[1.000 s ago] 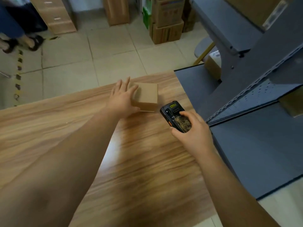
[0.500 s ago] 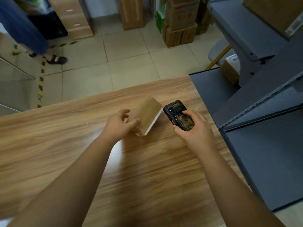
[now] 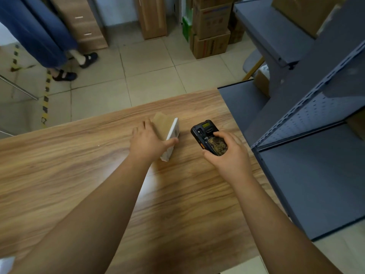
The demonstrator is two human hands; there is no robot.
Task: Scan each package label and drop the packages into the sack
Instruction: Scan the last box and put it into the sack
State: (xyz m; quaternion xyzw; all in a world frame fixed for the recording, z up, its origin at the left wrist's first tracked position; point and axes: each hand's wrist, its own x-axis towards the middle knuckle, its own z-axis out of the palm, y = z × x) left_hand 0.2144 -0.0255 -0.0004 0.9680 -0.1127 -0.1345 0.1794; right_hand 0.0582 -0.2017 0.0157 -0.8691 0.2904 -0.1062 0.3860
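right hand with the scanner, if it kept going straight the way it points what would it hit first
The right hand points its scanner up the table; the package sits left of that line, so probably only the table's far edge, though depth is unclear.

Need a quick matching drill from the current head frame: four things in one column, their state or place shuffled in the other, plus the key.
Things:
1. small package
2. handheld scanner
3. wooden table
4. stacked cartons

States or places:
A. on the tiled floor beyond the table
B. tipped up on edge, white label side facing right, held by the left hand
C. bears the package
D. black, gripped in the right hand

Pairs: 1-B, 2-D, 3-C, 4-A
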